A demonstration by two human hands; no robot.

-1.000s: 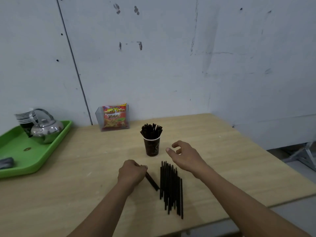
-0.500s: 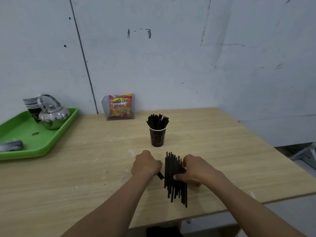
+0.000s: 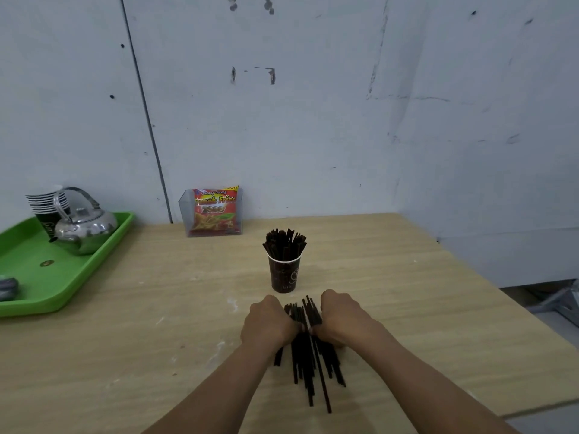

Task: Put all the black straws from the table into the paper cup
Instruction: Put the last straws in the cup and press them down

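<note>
A dark paper cup point(image 3: 284, 276) stands upright in the middle of the wooden table point(image 3: 156, 324), with several black straws point(image 3: 284, 244) sticking out of it. Just in front of the cup lies a bundle of several black straws point(image 3: 308, 364), pointing toward me. My left hand point(image 3: 268, 322) and my right hand point(image 3: 344, 319) press in on the bundle from either side, fingers curled round the straws near their far ends. The straws' near ends fan out loosely on the table.
A green tray point(image 3: 62, 286) at the far left holds a metal kettle point(image 3: 86, 228), a stack of paper cups point(image 3: 47, 203) and a dark object at its edge. A clear holder with a snack bag point(image 3: 214, 211) stands by the wall. The table's right edge drops off near the bundle.
Both hands have closed in on the straw bundle from the sides and gathered it tighter. The left hand's single straw has joined the bundle.
</note>
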